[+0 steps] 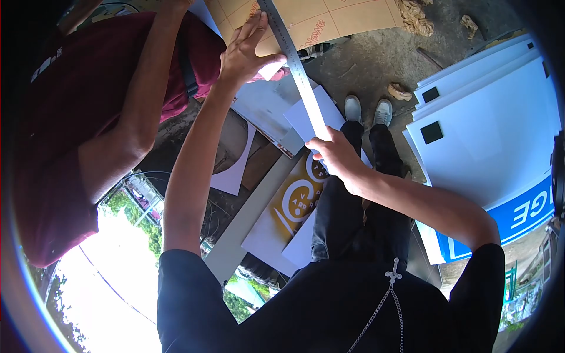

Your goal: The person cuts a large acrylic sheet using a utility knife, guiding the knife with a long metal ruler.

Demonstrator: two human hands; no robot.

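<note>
A long steel ruler [299, 76] runs from the top of the view down toward my body, its upper part over a brown paper-covered sheet [359, 17] printed with red lines and lettering. The fingers of my right hand [338, 157] are closed round the ruler's near end. My left hand [242, 59] is spread at the sheet's near edge, fingertips and thumb right at the ruler's left side. Just below that thumb a small white piece [271, 70] shows, partly hidden.
A person in a maroon shirt [118, 53] stands close at my left. Large white panels [482, 123] and a blue sign [506, 223] are stacked at right. A yellow-and-white lettered board [282, 206] leans beside my legs. Crumpled brown paper [415, 17] lies on the floor.
</note>
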